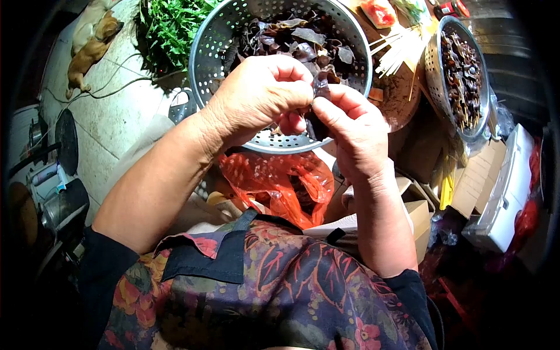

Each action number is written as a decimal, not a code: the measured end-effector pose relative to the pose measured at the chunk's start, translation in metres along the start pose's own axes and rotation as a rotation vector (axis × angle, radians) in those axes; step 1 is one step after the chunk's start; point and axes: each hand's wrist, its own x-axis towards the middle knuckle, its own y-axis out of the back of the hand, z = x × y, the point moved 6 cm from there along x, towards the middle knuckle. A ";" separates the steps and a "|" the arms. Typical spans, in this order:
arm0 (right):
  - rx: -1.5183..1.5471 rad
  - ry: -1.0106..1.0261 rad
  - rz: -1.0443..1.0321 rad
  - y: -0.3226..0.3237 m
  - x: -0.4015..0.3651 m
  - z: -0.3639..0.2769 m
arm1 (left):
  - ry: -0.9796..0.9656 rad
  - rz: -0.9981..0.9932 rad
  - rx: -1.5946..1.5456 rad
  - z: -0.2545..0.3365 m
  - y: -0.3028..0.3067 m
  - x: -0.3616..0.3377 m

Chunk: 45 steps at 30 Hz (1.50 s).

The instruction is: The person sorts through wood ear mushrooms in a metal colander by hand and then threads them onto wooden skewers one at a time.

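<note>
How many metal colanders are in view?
2. One large colander is at the centre, behind the left hand and right hand, which pinch a dark piece. The second colander is at the upper right, holding skewers. More may be hidden.

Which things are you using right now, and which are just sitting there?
In use: left hand, right hand, the dark piece both pinch, the big colander beneath them.
Just lying about: green leaves, sleeping dog, orange bag, cardboard boxes, skewers, small colander.
</note>
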 end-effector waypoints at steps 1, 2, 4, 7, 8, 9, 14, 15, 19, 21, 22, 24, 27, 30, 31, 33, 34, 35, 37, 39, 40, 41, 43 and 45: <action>-0.015 0.003 0.014 0.001 0.001 0.001 | -0.032 0.024 0.065 0.001 0.002 0.000; -0.016 0.003 0.012 0.000 0.001 0.000 | -0.065 0.048 0.131 0.002 0.003 0.000; -0.223 0.135 0.067 -0.001 -0.002 -0.008 | -0.081 0.079 0.121 -0.001 0.002 0.000; -0.549 0.415 0.192 -0.002 -0.005 -0.014 | -0.074 0.091 -0.096 -0.011 0.004 0.002; -0.542 0.468 0.200 -0.007 -0.008 -0.018 | -0.038 0.126 -0.203 -0.018 0.004 0.002; -0.576 0.497 0.186 -0.012 -0.009 -0.020 | -0.030 0.137 -0.252 -0.020 0.005 0.001; -0.672 0.673 0.163 -0.022 -0.014 -0.023 | 0.032 0.185 -0.481 -0.024 0.016 0.000; -0.578 0.627 0.172 -0.022 -0.014 -0.024 | 0.013 0.216 -0.428 -0.019 0.021 0.000; -0.280 0.459 0.216 -0.010 -0.002 -0.027 | -0.135 0.362 -0.238 0.003 0.043 -0.006; -0.268 0.399 0.211 -0.010 0.002 -0.026 | -0.158 0.337 -0.279 0.011 0.057 -0.006; -0.256 0.337 0.207 -0.008 0.004 -0.022 | -0.189 0.312 -0.312 0.016 0.064 -0.006; -0.302 0.315 0.200 -0.005 0.008 -0.021 | -0.276 0.372 -0.208 0.034 0.080 -0.013; -0.245 0.264 0.170 -0.005 0.012 -0.020 | -0.393 0.491 0.159 0.065 0.094 -0.036; -0.274 0.251 0.169 0.000 0.017 -0.020 | -0.362 0.529 0.653 0.079 0.111 -0.049; -0.277 0.248 0.170 0.003 0.019 -0.019 | -0.361 0.568 0.843 0.080 0.122 -0.052; -0.276 0.241 0.174 0.009 0.024 -0.017 | -0.202 0.579 1.107 0.073 0.128 -0.055; -0.278 0.238 0.174 0.011 0.026 -0.017 | -0.135 0.578 1.199 0.067 0.135 -0.054; -0.311 0.224 0.181 0.013 0.028 -0.016 | -0.097 0.545 1.304 0.064 0.131 -0.054; -0.412 0.196 0.186 0.010 0.029 -0.016 | 0.031 0.466 1.438 0.056 0.117 -0.056; -0.530 0.191 0.192 0.010 0.031 -0.015 | 0.116 0.327 1.529 0.047 0.106 -0.054; -0.645 0.188 0.199 0.009 0.032 -0.014 | 0.202 0.272 1.553 0.044 0.102 -0.053; -0.694 0.183 0.212 0.010 0.033 -0.013 | 0.203 0.273 1.550 0.042 0.101 -0.052; -0.831 0.238 0.214 0.010 0.034 -0.012 | 0.218 0.178 1.711 0.032 0.097 -0.047; -1.056 0.332 0.190 0.004 0.033 -0.016 | 0.163 0.170 1.709 0.023 0.092 -0.041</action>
